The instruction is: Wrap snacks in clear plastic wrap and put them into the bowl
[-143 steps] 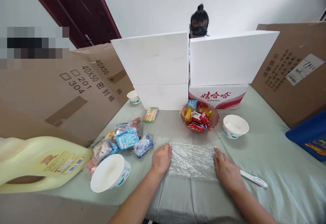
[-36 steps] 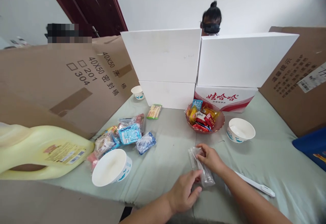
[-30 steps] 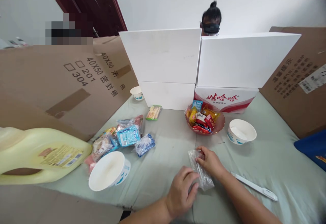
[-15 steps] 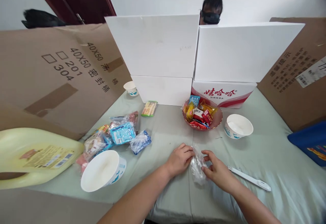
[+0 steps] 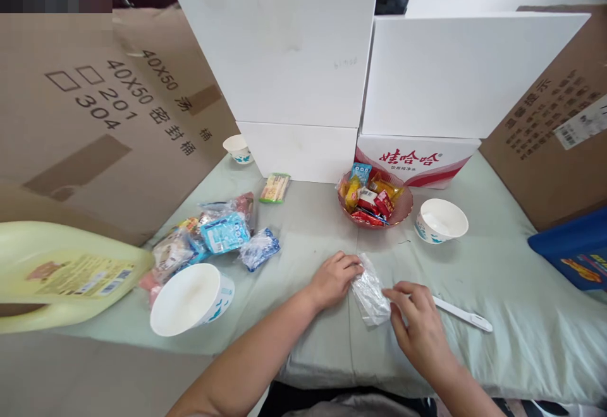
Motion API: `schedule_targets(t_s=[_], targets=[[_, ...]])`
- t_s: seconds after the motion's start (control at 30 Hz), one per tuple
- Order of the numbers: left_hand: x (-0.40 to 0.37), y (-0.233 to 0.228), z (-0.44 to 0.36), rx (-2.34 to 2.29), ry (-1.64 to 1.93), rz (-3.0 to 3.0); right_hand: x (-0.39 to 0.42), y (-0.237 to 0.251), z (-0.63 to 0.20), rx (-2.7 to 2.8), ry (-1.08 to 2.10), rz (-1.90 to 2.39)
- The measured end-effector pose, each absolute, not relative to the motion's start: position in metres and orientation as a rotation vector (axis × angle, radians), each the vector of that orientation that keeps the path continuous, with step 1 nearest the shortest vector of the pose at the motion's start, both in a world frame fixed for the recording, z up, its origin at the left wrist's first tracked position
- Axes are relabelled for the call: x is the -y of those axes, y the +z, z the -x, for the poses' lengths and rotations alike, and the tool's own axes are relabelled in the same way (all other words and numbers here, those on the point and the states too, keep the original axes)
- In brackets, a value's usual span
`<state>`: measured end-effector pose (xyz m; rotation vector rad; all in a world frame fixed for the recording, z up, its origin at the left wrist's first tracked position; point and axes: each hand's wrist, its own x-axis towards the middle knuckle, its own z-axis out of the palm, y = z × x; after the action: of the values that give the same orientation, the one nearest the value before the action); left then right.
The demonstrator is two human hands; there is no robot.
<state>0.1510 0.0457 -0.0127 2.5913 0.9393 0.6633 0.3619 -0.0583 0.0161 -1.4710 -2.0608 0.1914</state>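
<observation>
A clear crinkled plastic bag (image 5: 370, 292) lies fairly flat on the cloth in front of me. My left hand (image 5: 336, 280) rests at its upper left edge, fingers bent together on the plastic. At the opposite side, my right hand (image 5: 420, 316) pinches the bag's right edge between thumb and fingers. Just beyond the right hand lies a slim white plastic tool (image 5: 465, 314), its left end hidden behind the fingers. Ahead of both hands stands a pink glass bowl (image 5: 349, 216) filled with packaged snacks (image 5: 372, 199).
Paper bowls stand at right (image 5: 441, 222), left front (image 5: 219, 303) and left back (image 5: 238, 150). Wrapped snacks (image 5: 222, 232) pile up at left beside a yellow jug (image 5: 71, 278). White boxes (image 5: 298, 151) and brown cartons (image 5: 95, 177) enclose the table; a person sits behind.
The view has tilted down. The plastic bag is spread flatter and smoother. My right hand has shifted right and its fingers have closed at the bag's edge; my left hand stays at the other side.
</observation>
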Motion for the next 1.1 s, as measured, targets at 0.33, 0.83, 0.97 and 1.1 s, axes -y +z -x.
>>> schedule_targets(t_s=[0.33,0.83,0.97,1.1], targets=[[-0.046,-0.012,-0.152,-0.950,0.648,-2.568,0.077,0.016,-0.325,2.680,-0.201,1.630],[-0.042,-0.006,-0.149,-0.806,0.640,-2.544,0.078,0.009,-0.356,2.578,0.222,1.161],[-0.040,-0.004,-0.150,-0.772,0.615,-2.570,0.081,0.006,-0.356,2.531,0.149,1.156],[-0.040,-0.005,-0.150,-0.777,0.603,-2.576,0.076,-0.001,-0.352,2.449,0.109,1.200]])
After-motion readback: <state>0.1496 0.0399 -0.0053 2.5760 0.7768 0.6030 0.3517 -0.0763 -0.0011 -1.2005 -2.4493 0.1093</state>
